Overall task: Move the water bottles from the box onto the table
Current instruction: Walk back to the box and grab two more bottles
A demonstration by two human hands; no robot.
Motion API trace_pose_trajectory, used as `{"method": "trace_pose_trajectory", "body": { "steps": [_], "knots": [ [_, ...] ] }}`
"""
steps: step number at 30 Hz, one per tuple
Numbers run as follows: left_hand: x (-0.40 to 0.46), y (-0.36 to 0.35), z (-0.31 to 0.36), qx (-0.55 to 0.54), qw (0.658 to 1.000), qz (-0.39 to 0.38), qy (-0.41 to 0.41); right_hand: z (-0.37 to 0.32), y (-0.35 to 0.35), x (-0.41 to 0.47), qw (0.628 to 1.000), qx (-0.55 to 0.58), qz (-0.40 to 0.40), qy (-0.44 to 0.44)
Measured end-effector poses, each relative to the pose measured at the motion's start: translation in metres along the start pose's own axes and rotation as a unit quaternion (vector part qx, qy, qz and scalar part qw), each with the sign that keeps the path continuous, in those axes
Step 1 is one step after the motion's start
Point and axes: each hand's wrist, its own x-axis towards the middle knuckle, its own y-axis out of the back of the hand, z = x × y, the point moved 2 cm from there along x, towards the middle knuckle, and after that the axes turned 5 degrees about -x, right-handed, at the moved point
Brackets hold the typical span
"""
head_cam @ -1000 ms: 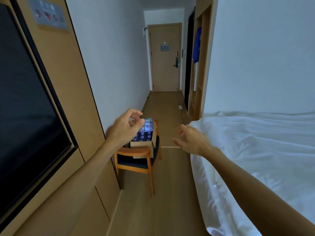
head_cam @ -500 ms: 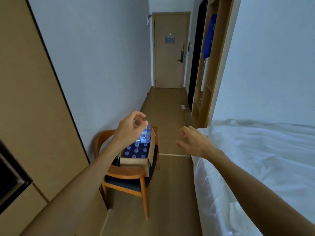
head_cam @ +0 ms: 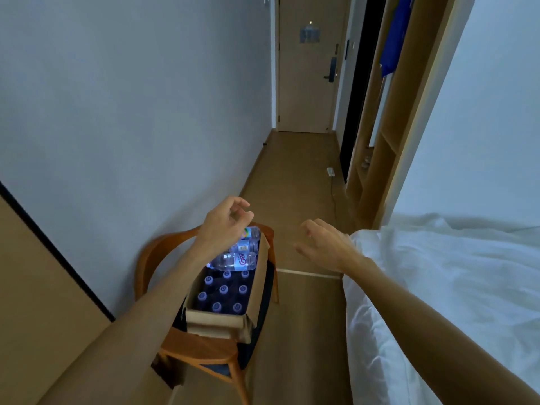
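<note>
Head view: cardboard box sits on a wooden chair against the left wall. Inside, water bottles stand upright, caps showing; a few more bottles lie on their sides on top at the far end. Left hand hovers above the far end, fingers loosely curled, holding nothing. Right hand spread wide, empty, over the floor beside the bed.

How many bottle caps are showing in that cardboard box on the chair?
9 caps show, in three rows of three in the near half of the box. More may be hidden under the bottles lying on their sides at the far end, beneath the left hand.
</note>
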Motion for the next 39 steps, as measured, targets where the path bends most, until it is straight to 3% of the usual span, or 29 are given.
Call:
{"method": "trace_pose_trajectory", "body": {
  "steps": [13,28,34,39],
  "knots": [
    [0.148,-0.052,-0.067,0.001,0.982,0.107,0.158,0.065,-0.038,0.223,0.985,0.065,-0.088,0.134],
    [0.171,-0.037,-0.228,-0.016,0.916,0.244,0.319,0.001,-0.151,0.374,0.938,0.074,-0.194,0.277],
    [0.186,-0.033,-0.296,-0.054,0.882,0.254,0.393,-0.026,-0.197,0.425,0.919,0.058,-0.266,0.284],
    [0.175,-0.040,-0.331,-0.047,0.853,0.196,0.481,-0.042,-0.235,0.442,0.888,0.040,-0.348,0.297]
  ]
}}
